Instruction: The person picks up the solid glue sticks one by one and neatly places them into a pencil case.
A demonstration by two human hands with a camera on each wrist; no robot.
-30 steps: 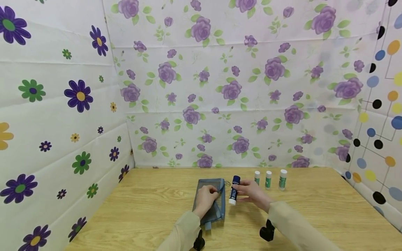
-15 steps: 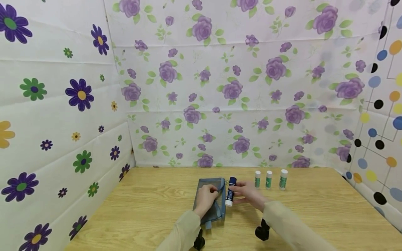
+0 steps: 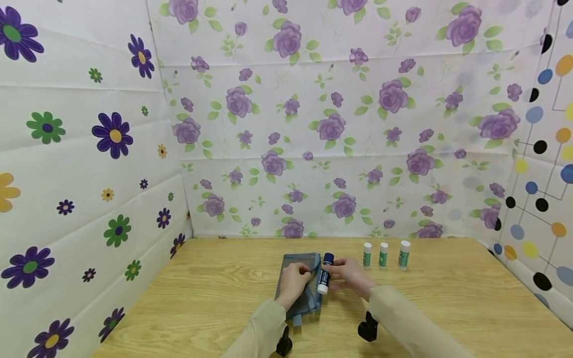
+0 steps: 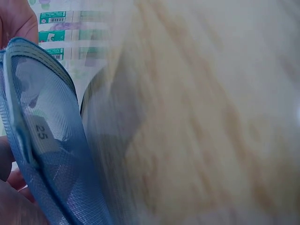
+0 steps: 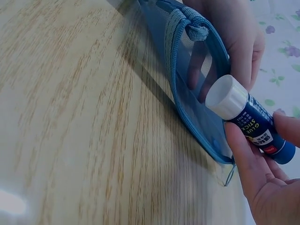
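A blue mesh zip pouch [image 3: 307, 304] lies near the middle of the wooden table. My left hand [image 3: 293, 284] grips its edge; in the right wrist view those fingers show behind the mesh, and the zipped mouth [image 5: 177, 79] gapes. With the fingers and thumb of my right hand [image 3: 352, 275], I hold a navy glue stick [image 5: 258, 125] with a white end and a dark blue end. Its white end points at the pouch's mouth and overlaps the rim in the right wrist view. A small tag [image 4: 42, 134] marked 25 shows through the mesh.
Three white tubes with green labels stand upright in a row behind my right hand: a small one [image 3: 367, 257], another small one [image 3: 383, 257] and a larger one [image 3: 404, 256]. Patterned cloth walls [image 3: 291, 124] close off the table's back and sides.
My right hand has carried the navy glue stick leftward to the pouch's right edge, uncovering the nearest white tube. My left hand has stayed in place on the pouch.
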